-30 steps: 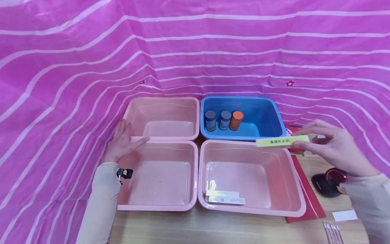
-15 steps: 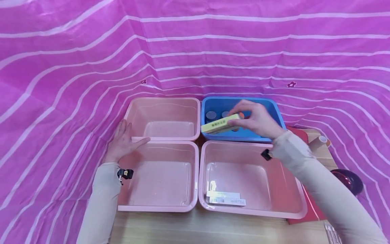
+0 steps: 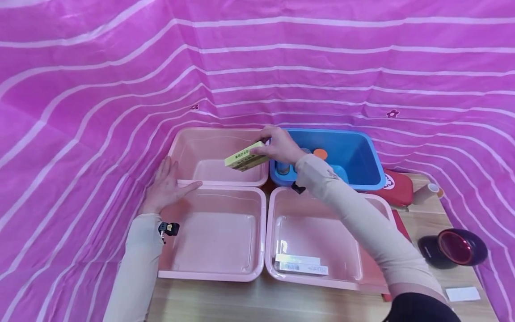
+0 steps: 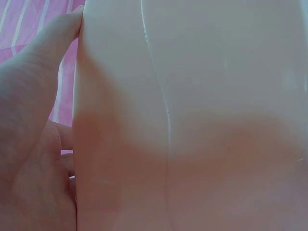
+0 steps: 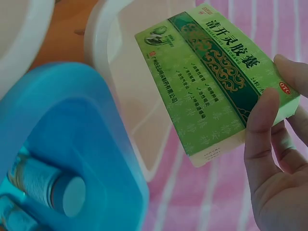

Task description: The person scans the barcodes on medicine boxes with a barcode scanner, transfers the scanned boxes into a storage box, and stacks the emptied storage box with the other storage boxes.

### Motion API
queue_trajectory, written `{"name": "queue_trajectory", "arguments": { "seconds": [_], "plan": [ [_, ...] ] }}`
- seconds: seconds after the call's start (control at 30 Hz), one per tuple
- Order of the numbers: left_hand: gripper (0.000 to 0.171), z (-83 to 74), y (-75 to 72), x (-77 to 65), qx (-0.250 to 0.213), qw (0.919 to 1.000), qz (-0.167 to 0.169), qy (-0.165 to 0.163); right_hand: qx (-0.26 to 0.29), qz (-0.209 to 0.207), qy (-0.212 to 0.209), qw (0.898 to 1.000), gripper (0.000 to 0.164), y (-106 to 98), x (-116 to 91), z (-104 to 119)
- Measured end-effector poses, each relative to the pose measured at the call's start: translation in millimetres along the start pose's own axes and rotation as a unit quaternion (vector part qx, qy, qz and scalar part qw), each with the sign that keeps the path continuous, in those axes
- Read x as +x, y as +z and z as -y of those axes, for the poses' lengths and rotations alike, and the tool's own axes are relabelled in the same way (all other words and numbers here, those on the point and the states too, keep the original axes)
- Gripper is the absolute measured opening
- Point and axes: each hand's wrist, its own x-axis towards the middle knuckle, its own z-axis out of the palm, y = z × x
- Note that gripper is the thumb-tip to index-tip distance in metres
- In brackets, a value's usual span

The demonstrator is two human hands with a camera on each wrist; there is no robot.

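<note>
My right hand [image 3: 281,145] pinches one end of a green medicine box [image 5: 197,82]. In the head view the box hangs tilted over the right part of the back-left pink bin [image 3: 219,184]. Beneath my right forearm stands the blue bin [image 3: 380,172], holding several capped bottles, one with an orange cap [image 3: 320,154]; the arm partly hides them. My left hand [image 3: 161,190] rests at the left side, where the two left pink bins meet, its thumb lying over the rim. The left wrist view shows that hand against a pink bin wall [image 4: 192,96].
Two slim white boxes [image 3: 301,264] lie in the front-right pink bin [image 3: 267,237]; the front-left pink bin [image 3: 261,241] adjoins it. To the right are a red pouch [image 3: 398,190], a dark rounded object [image 3: 456,247] and a white strip [image 3: 462,294]. Pink striped cloth [image 3: 281,58] surrounds the table.
My right hand has carried the medicine box leftward from the right side, across the blue bin, to above the back-left pink bin. The left hand has stayed in place.
</note>
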Motion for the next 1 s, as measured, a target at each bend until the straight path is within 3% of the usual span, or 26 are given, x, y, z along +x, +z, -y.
{"name": "queue_trajectory", "arguments": {
  "seconds": [0.37, 0.7, 1.0],
  "plan": [
    [0.121, -1.5, -2.2, -8.7, 0.009, 0.9998, 0.008, -0.019, -0.051, 0.026, 0.060, 0.997, 0.022, 43.3, 58.9, -13.9],
    [0.120, -9.7, 2.1, -7.5, 0.006, 1.0000, 0.002, -0.004, -0.016, 0.047, 0.135, 0.990, 0.021, 57.7, 79.2, -30.5],
    [0.119, -15.3, 0.2, -6.6, 0.006, 0.9999, 0.010, -0.003, 0.028, 0.034, 0.181, 0.982, 0.017, 57.1, 91.8, -36.6]
  ]
}}
